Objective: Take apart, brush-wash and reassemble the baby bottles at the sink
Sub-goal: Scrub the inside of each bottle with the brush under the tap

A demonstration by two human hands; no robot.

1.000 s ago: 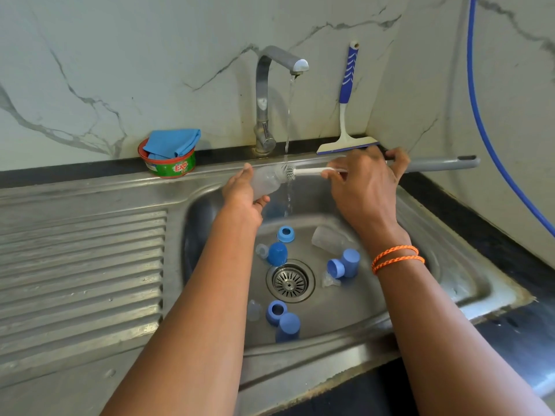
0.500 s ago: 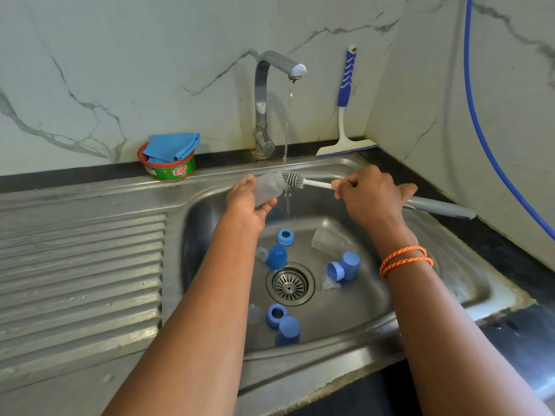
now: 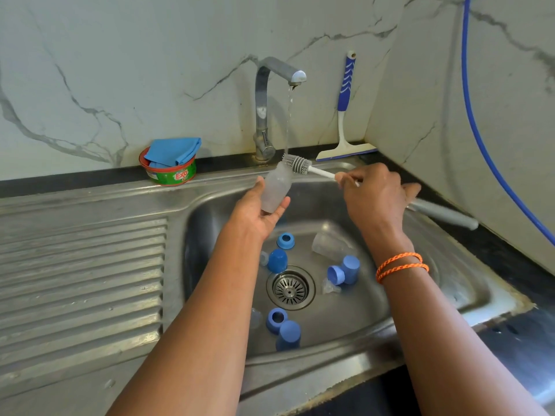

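Two hands working above the sink (image 3: 210,211) basin: left hand (image 3: 255,214) curling round a frosted bottle (image 3: 276,187) near the back rim, under the tap (image 3: 270,109) stream; right hand (image 3: 375,199) pinching the brush (image 3: 297,164) stem, bristles touching the bottle mouth. Handle end partly hiding behind the wrist. Reading "EXO" on the tub (image 3: 171,174) at the back edge.

A clear bottle (image 3: 276,187) is tilted under the water, its brush (image 3: 295,164) just outside the mouth.
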